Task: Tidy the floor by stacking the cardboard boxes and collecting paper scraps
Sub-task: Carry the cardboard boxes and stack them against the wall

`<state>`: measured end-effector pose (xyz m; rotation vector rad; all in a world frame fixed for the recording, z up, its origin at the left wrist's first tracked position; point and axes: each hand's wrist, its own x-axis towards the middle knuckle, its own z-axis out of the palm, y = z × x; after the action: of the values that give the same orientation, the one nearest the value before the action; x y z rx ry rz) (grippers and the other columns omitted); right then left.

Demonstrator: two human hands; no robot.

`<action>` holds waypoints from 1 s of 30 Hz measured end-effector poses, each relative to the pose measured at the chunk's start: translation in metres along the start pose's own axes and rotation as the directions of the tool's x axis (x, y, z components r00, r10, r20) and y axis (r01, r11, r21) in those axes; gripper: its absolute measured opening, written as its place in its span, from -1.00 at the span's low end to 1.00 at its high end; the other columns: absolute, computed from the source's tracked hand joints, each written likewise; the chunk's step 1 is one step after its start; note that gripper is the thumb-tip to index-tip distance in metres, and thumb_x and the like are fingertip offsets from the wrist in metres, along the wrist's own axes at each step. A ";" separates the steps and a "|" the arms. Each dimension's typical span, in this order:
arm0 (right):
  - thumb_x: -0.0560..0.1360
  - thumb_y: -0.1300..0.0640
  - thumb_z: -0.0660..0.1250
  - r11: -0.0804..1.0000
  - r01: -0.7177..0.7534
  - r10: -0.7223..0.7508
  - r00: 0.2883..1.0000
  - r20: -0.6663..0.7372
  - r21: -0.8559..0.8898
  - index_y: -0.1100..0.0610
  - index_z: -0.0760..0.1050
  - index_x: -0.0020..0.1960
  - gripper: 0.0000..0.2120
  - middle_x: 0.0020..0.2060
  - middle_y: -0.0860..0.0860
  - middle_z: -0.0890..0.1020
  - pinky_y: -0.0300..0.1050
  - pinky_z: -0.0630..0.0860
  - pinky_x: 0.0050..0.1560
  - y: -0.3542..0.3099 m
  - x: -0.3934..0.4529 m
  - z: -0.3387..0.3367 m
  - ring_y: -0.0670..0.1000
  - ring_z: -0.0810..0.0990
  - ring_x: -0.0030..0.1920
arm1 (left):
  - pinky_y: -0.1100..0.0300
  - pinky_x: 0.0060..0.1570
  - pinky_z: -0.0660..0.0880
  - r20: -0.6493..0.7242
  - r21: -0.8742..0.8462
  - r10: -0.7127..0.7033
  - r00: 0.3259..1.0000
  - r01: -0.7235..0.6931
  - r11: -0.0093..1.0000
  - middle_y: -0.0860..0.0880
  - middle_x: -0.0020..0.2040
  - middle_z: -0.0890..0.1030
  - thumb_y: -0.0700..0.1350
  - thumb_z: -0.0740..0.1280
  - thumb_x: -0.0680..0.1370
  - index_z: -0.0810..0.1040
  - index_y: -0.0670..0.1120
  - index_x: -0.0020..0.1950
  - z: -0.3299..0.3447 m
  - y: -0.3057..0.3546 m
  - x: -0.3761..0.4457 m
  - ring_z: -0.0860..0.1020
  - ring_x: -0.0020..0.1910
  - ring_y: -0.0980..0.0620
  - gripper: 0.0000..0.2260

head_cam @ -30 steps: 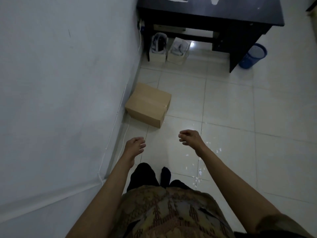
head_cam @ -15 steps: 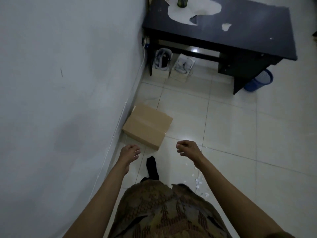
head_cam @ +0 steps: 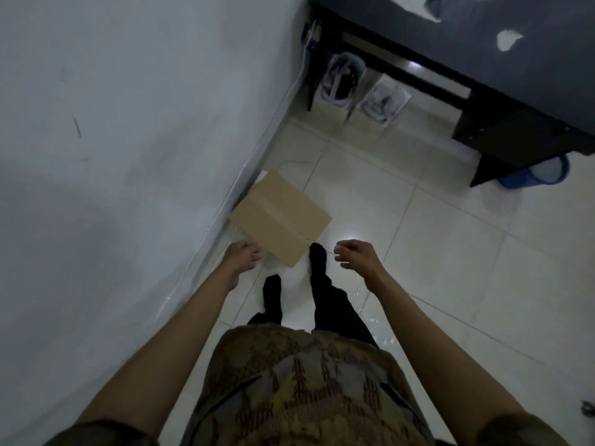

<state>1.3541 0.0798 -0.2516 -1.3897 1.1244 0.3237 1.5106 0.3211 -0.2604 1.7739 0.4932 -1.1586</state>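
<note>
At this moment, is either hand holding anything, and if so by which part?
Nothing is held. The left hand and right hand hang with loosely curled, empty fingers above the floor, near the cardboard box but not gripping it.

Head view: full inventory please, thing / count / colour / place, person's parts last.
cardboard box: 1, brown, taped shut, on the floor by the wall
paper scraps: several, white, on the tiles right of the feet
desk: 1, black with white patches on top, upper right
shoe boxes: 2, pale, open, each with shoes, under the desk
bin: 1, blue, beside the desk's right end, partly hidden
cable: 1, white, runs down along the wall's foot
wall: 1, grey-white, left
floor: pale glossy tiles
left hand: empty, loosely curled, near the box's corner
right hand: empty, loosely curled
feet: 2, black socks
</note>
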 end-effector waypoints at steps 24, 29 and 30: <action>0.53 0.25 0.40 0.895 -0.302 0.358 0.926 0.124 -0.327 0.33 0.55 0.12 -0.79 -0.05 0.22 0.60 -0.09 0.55 -0.10 -0.033 0.311 0.011 0.09 0.59 -0.17 | 0.14 -0.03 0.52 -0.063 -0.015 -0.331 0.942 0.331 0.944 -0.14 0.07 0.56 -0.15 0.31 0.61 0.53 -0.19 0.17 0.019 0.006 0.236 0.54 0.03 -0.05 -0.82; 0.50 0.24 0.44 0.886 -0.342 0.371 0.928 0.037 -0.314 0.22 0.50 0.15 -0.74 0.12 0.24 0.61 -0.07 0.59 -0.05 0.013 0.403 0.044 0.11 0.61 -0.04 | 0.04 0.09 0.54 -0.140 0.066 -0.303 0.943 0.314 0.947 -0.19 0.20 0.53 -0.15 0.37 0.57 0.42 -0.14 0.35 -0.015 -0.030 0.349 0.50 0.05 -0.05 -0.63; 0.50 0.23 0.44 0.879 -0.359 0.383 0.923 0.018 -0.313 0.20 0.47 0.20 -0.69 0.20 0.24 0.58 -0.03 0.58 0.01 0.022 0.416 0.049 0.13 0.61 0.06 | 0.03 0.09 0.54 -0.159 0.079 -0.293 0.943 0.309 0.948 -0.19 0.24 0.51 -0.15 0.39 0.55 0.37 -0.11 0.41 -0.020 -0.035 0.366 0.49 0.07 -0.05 -0.56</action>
<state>1.5600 -0.0446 -0.5953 -1.4048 1.3140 0.8554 1.6687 0.3008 -0.5927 1.9282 0.8295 -1.2870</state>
